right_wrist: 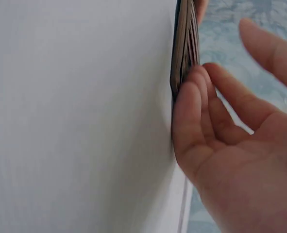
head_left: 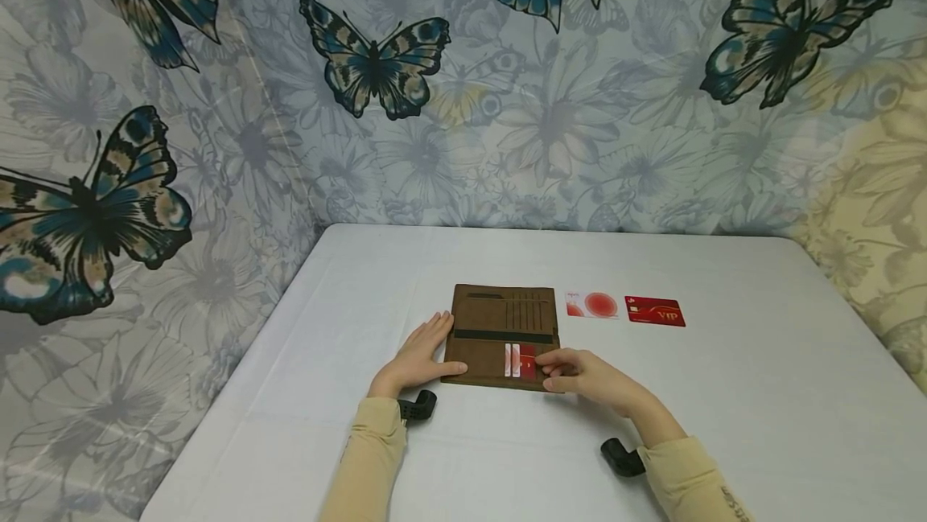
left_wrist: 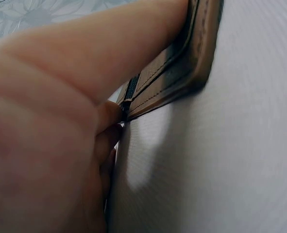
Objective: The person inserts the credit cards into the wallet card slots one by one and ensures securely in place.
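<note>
A brown wallet [head_left: 478, 313] lies unfolded on the white table, card slots in its far half and a dark band across the middle. Several red and white cards [head_left: 520, 361] show in the slots of its near half. My left hand [head_left: 414, 355] rests at the wallet's left side, thumb on the near left part and fingers along the edge. The right hand [head_left: 590, 377] touches the near right edge beside the cards. In the right wrist view, its bent fingertips [right_wrist: 194, 77] meet the wallet's edge [right_wrist: 182, 43], while the thumb stands apart.
Right of the wallet, a white card with a red circle [head_left: 599, 305] and a red VIP card [head_left: 655, 311] lie flat on the table [head_left: 290, 425]. Behind the table hangs a butterfly-patterned backdrop [head_left: 550, 144]. Each wrist wears a black camera.
</note>
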Tool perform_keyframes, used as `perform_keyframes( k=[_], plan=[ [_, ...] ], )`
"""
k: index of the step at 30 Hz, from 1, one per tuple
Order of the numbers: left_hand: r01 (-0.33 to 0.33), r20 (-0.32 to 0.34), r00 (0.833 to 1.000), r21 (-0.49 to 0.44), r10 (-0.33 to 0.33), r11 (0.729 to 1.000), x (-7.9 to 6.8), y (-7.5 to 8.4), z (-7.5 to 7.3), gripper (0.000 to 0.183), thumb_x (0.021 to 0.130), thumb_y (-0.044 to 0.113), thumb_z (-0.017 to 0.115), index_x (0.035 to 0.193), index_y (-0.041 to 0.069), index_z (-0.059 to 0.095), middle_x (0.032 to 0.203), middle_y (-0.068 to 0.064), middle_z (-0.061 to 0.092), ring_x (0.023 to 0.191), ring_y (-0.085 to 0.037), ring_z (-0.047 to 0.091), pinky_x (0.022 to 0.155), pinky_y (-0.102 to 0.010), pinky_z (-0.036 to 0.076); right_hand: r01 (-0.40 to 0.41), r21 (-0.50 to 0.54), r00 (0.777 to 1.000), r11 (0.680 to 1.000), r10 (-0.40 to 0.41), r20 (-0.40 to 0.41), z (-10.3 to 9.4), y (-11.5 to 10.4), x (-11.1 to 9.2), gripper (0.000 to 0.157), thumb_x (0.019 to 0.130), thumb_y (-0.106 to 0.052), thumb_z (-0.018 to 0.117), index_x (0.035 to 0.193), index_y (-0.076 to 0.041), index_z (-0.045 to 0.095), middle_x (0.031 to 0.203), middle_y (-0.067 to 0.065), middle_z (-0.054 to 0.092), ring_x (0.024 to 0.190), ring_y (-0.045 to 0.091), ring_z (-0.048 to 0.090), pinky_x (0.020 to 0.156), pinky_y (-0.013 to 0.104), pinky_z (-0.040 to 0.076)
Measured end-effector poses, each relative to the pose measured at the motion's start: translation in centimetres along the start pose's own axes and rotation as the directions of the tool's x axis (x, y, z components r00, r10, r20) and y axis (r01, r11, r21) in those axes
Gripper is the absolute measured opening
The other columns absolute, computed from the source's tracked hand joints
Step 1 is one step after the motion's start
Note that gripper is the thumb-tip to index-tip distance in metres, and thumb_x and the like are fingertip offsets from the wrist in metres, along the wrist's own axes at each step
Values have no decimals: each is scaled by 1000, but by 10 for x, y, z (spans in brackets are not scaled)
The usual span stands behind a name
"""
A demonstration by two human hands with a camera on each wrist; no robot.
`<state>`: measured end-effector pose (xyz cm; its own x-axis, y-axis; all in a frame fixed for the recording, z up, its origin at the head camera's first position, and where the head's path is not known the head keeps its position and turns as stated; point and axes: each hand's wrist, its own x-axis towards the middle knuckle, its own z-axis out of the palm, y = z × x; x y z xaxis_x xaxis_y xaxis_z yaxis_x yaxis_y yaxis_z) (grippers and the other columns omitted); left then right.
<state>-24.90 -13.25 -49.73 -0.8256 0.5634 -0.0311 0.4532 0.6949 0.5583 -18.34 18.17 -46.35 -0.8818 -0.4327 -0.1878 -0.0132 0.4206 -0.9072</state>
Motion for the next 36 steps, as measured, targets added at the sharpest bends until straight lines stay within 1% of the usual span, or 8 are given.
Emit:
perform_keyframes(
  k=[7,10,14,23,26,29,33,36],
  plan=[
    [-13,-5,1000,-5,13,1000,1,1,-3,92,84,50,62,148,2,15,153,-12,10,140,-22,4,111,-39,3,30,19,999,999,-30,12,-14,1,-6,46,87,-20,65,126,1,53,116,13,56,102,25,51,85,37,43],
    [-17,-9,1000,-8,17,1000,1,1,-3,92,84,50,62,147,1,16,153,-13,11,140,-23,5,111,-40,3,8,4,1000,1000,-8,-19,-22,1,-8,45,87,-21,65,126,-1,54,117,12,56,102,25,51,85,38,43],
    [-7,-2,1000,4,7,1000,2,1,-4,93,84,51,61,148,2,15,153,-12,10,140,-21,4,111,-38,3,-21,-7,996,1000,20,-89,-35,1,-10,43,86,-21,66,124,-4,55,118,12,55,104,26,50,85,38,44],
    [-11,1,1000,-14,11,1000,-1,3,-3,92,84,50,62,147,1,16,153,-12,11,139,-23,4,111,-40,3,-11,-2,984,1000,11,-177,-67,1,-16,54,86,-23,67,130,0,48,127,21,49,115,34,46,90,45,44],
    [-11,-2,1000,-14,11,1000,-1,3,-3,92,84,50,62,147,2,17,153,-12,11,139,-23,4,111,-40,3,0,1,979,1000,0,-203,-76,1,-16,56,86,-24,67,132,1,47,129,22,47,118,36,44,93,48,41],
    [-14,-4,1000,-12,14,1000,0,1,-3,92,84,51,62,147,1,17,153,-13,11,139,-23,5,111,-41,3,2,7,974,1000,-1,-226,-82,2,-15,58,85,-27,68,133,-2,47,133,20,45,121,34,41,96,51,36],
    [-12,-7,1000,-10,12,1000,0,-1,-1,93,83,53,61,148,2,17,153,-12,11,139,-22,5,111,-39,3,-4,40,966,999,14,-258,-88,1,-12,63,84,-32,68,135,-4,44,135,18,44,120,32,41,98,51,32],
    [-9,-8,1000,-13,8,1000,0,-2,1,93,83,54,60,148,4,16,153,-10,11,139,-20,4,111,-38,2,-13,53,960,999,27,-279,-92,1,-8,66,85,-34,67,138,-4,40,136,20,42,119,34,40,99,54,31]
  ],
)
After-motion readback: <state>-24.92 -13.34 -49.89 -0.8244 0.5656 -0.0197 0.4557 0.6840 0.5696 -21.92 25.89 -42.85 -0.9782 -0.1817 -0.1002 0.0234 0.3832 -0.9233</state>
